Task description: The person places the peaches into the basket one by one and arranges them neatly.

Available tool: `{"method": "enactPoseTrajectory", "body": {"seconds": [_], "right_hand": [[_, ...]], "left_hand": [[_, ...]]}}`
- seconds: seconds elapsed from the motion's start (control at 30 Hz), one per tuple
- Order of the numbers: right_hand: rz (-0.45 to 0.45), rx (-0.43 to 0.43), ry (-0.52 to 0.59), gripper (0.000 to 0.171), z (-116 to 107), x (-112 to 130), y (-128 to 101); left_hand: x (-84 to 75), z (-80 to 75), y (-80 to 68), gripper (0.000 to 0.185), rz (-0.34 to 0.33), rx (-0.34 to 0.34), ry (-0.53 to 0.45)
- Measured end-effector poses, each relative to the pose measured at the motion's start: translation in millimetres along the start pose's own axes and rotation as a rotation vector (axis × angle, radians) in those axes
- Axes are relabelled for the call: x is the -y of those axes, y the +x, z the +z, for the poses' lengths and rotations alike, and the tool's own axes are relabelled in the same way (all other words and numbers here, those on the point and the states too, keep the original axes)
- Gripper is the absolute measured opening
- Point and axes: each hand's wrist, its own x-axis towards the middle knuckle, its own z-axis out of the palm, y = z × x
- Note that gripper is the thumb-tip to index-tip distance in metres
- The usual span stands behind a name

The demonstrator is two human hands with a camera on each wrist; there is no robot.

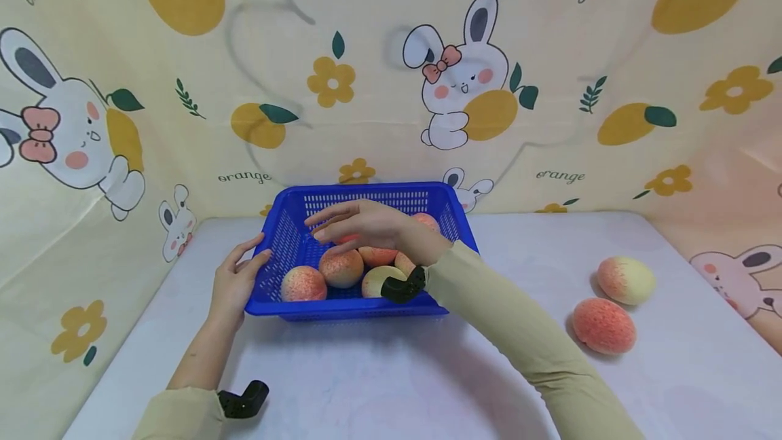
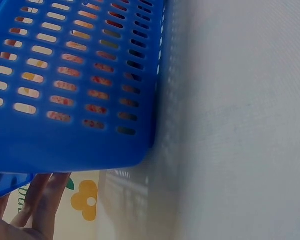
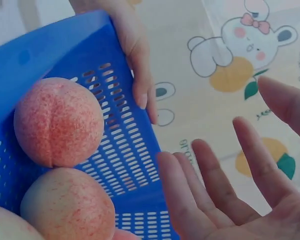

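Observation:
A blue plastic basket with slotted walls stands on the table, holding several peaches, one in its near left corner. My left hand is at the basket's left side, its fairly straight fingers touching the rim from outside. In the left wrist view those fingers show partly behind the basket. Above the peaches hovers my right hand, palm down and fingers extended, holding nothing. The right wrist view shows its fingers spread apart, beside two reddish peaches inside the basket.
To the right on the white table lie two more peaches, a yellowish one and a red one. A patterned cloth rises behind the basket and at both sides. Each sleeve carries a small black wrist mount.

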Motion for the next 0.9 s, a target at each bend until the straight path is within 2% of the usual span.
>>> {"method": "enactPoseTrajectory", "body": {"seconds": [0.3,0.6,0.9], "right_hand": [[-0.037,-0.139,0.093,0.037,-12,-9,-31],[-0.074,-0.265,0.089,0.037,-28,-16,-57],[-0.043,-0.347,0.061,0.038,-43,-29,-76]], "left_hand": [[-0.2,2.2,-2.7,0.056,0.006,0.022,0.001],[-0.2,-0.8,-1.7,0.056,-0.001,0.012,0.003],[-1.0,0.7,-2.6,0.056,0.006,0.015,0.007]]}}
